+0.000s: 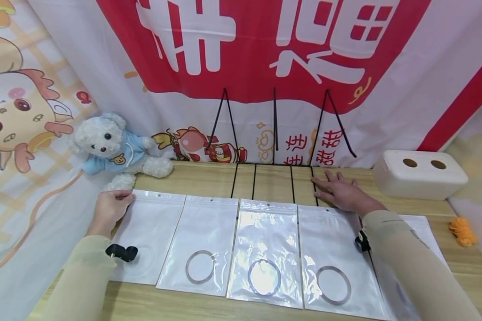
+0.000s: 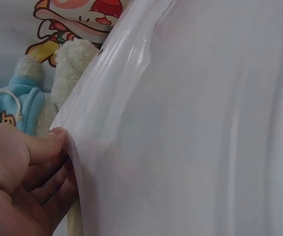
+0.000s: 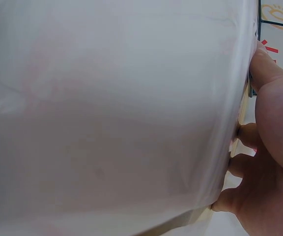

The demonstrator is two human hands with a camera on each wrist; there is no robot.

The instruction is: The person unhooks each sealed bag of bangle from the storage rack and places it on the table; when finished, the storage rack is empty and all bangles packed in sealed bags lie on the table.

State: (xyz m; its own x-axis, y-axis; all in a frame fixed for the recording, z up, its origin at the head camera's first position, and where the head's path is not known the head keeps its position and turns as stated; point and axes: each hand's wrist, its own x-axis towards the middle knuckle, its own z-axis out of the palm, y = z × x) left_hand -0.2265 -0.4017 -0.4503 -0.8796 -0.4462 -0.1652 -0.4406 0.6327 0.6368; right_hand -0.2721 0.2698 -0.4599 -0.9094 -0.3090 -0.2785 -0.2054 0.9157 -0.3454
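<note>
My left hand (image 1: 108,209) pinches the upper left corner of the leftmost white zip bag (image 1: 148,227), thumb on top in the left wrist view. Several such bags lie side by side, with a ring shape showing low in most: a second bag (image 1: 201,227), a third bag (image 1: 265,232) and a fourth bag (image 1: 329,240). The right hand (image 1: 343,191) lies with spread fingers at the fourth bag's top edge, over the black wire rack (image 1: 293,185). In the right wrist view its fingertips (image 3: 222,201) are by a bag's edge. My right forearm partly hides another bag (image 1: 417,225).
A white plush dog (image 1: 116,147) in a blue hoodie sits at the back left. At the right are a white box with two holes (image 1: 419,176) and an orange yarn bundle (image 1: 463,231). Printed cloth (image 1: 257,80) hangs behind the wooden table (image 1: 193,178).
</note>
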